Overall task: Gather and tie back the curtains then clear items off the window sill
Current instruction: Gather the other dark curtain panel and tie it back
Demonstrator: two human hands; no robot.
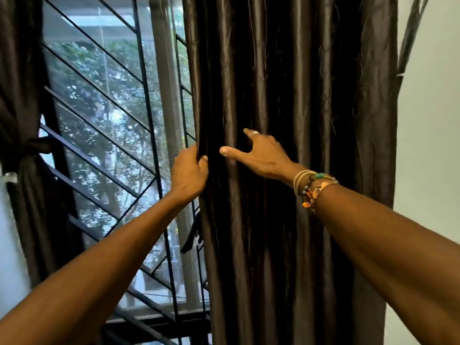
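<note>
- Head view, right curtain (286, 170): it hangs full-length in loose vertical folds at the right of the window, between the window grille (119, 120) and the wall (428, 145). It is not yet bunched.
- Head view, left hand (190, 170): it grasps the curtain's inner edge, with fingers and thumb curled round the fabric. Use this grip as the anchor.
- Head view, right hand (258, 155): thumb and forefinger are splayed against the folds and pinch nothing. The other fingers are hidden in a fold. Bracelets (313, 185) sit on this wrist.
- Procedure: sweep the right hand across to the curtain's far-right edge, scooping each fold toward the left hand, until one bundle sits between both hands.
- Caution: the fabric looks glossy and is likely to slip. Close the whole hand round the bundle, not the fingertips alone.
- Reference: the left curtain (27, 145) is already cinched at mid-height. Match that height.
- Tie: a dark strip (191, 235) hangs just beside the edge, below the left hand. It may be the tie-back, but you cannot tell from here.
- Window sill: not plainly in view, and no items on it can be seen.
</note>
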